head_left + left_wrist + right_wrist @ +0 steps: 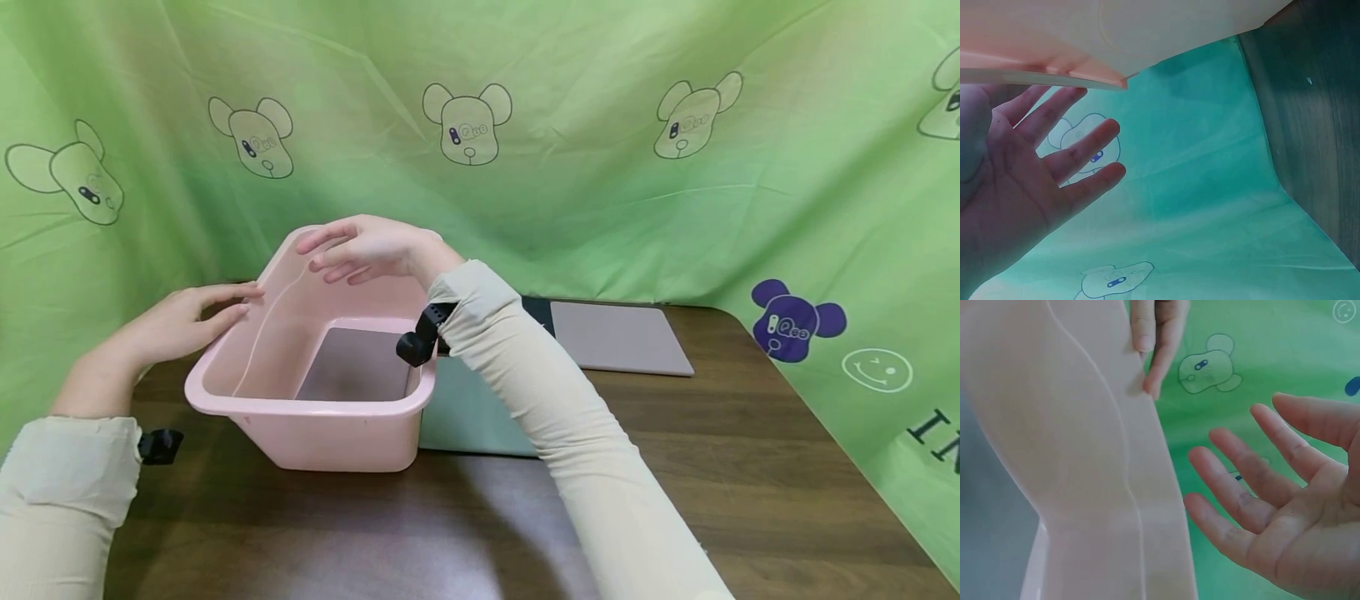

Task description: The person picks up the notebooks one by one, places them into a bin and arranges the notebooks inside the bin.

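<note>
A pink plastic bin (315, 407) stands on the table's left side. A flat grey rectangular surface (356, 367) shows at its bottom. My left hand (176, 325) touches the left rim, its fingers mostly straight. In the left wrist view, that hand (1029, 169) has fingers spread below the rim. My right hand (378, 250) hovers over the far part of the bin, fingers loosely bent. The right wrist view has this hand (1291, 512) palm showing and holding nothing, beside the pink bin wall (1072, 456). Left fingertips rest along the rim there too.
Right of the bin lies a mint-green flat-sided item (476, 408), partly hidden by my right sleeve. Behind it are a dark item (538, 312) and a thin grey slab (618, 336). A green printed curtain (585, 217) encloses the wooden table (750, 467).
</note>
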A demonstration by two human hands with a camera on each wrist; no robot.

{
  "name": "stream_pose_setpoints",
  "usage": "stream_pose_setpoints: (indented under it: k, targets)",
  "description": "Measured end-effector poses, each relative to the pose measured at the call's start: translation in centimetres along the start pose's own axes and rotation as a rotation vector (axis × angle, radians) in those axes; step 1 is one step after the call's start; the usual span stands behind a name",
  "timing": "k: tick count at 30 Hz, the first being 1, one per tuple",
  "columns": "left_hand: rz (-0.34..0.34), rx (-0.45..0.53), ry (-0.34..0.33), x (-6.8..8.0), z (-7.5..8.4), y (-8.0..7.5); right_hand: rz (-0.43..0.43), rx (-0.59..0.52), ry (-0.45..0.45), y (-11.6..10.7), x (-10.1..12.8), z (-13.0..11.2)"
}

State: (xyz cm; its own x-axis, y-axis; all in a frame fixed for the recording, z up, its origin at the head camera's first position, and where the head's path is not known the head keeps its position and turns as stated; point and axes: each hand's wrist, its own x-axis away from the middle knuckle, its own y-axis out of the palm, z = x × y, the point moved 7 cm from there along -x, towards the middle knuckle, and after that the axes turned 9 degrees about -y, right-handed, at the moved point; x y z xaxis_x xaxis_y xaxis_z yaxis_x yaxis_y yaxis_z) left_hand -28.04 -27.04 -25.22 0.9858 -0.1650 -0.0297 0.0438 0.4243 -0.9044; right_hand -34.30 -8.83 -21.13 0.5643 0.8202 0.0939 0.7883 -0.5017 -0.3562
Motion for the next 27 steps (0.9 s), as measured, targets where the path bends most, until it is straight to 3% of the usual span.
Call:
stream_pose_setpoints:
  k: [13,20,27]
  targets:
    - [0.025,-0.001,0.031,0.1,0.0,-0.2,0.014,-0.012,-0.062,-2.2,3.3,-1.2]
    - [0.038,0.001,0.049,0.1,0.1,-0.2,0.020,0.025,-0.065,-3.6,6.3,-0.2]
    - [0.035,-0.006,0.048,0.0,0.2,-0.2,0.070,-0.019,-0.051,-4.7,9.7,1.4]
